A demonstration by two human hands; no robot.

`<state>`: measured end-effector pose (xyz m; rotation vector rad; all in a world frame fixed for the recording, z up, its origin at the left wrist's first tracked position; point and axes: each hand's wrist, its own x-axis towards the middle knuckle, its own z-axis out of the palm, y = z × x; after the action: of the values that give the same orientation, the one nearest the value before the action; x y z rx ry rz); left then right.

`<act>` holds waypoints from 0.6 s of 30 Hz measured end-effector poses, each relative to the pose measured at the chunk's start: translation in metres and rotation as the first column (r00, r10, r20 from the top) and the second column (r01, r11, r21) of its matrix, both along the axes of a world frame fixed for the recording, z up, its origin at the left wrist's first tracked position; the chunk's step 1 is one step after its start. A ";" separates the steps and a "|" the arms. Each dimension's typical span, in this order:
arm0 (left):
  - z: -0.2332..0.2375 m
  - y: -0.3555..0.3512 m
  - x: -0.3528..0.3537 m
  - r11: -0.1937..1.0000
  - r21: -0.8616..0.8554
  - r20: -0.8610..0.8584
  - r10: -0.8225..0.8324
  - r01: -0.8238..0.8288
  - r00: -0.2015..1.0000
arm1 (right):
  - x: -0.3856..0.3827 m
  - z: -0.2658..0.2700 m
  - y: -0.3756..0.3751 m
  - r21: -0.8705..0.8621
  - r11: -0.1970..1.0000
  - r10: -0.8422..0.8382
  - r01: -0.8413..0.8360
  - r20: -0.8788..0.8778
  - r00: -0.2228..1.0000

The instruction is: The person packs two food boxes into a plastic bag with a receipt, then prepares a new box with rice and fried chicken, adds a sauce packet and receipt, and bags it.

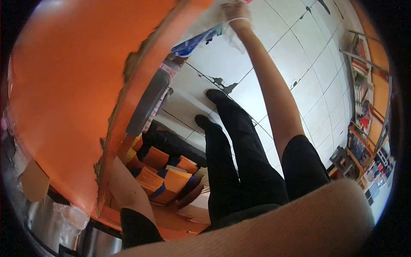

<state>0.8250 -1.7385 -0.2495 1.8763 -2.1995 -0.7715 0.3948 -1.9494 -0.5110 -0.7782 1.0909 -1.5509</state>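
My right arm stretches to the top of the view, where my right hand [236, 13] is at the edge in clear plastic that looks like a loose glove, with a pale band at the wrist. Its fingers are blurred, and I cannot tell what they hold. Beside it are a pale surface [198, 22] and a blue plastic package [193, 43]. My left forearm passes behind the chipped edge of an orange tabletop [77, 85], which hides my left hand. Near that forearm, under the tabletop, are several orange-yellow stacks [156, 158] with blue parts.
A dark grey bin-like box [149, 102] stands below the tabletop's edge. White floor tiles [317, 73] have dark broken patches. Shelving [364, 85] with assorted items lines the right side. Cardboard [35, 180] and a clear plastic bag [70, 219] are at lower left, by shiny metal containers.
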 end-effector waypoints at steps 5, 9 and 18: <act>0.002 0.002 -0.006 0.983 -0.077 -0.022 0.164 -0.165 0.986 | 0.046 0.138 0.039 0.198 0.945 0.076 0.261 -0.907 0.413; -0.001 -0.005 -0.029 0.923 -0.169 -0.116 0.331 -0.347 0.937 | 0.028 0.107 0.040 0.300 0.947 0.163 0.118 -0.760 0.629; -0.045 -0.073 -0.103 0.860 -0.073 -0.271 0.470 -0.504 0.840 | 0.046 0.173 0.092 0.123 0.986 0.074 0.113 -0.929 0.362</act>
<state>0.7222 -1.8114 -0.2941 2.0144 -1.4842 -0.6782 0.4403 -1.8579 -0.3376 -1.6397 2.0364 -0.8897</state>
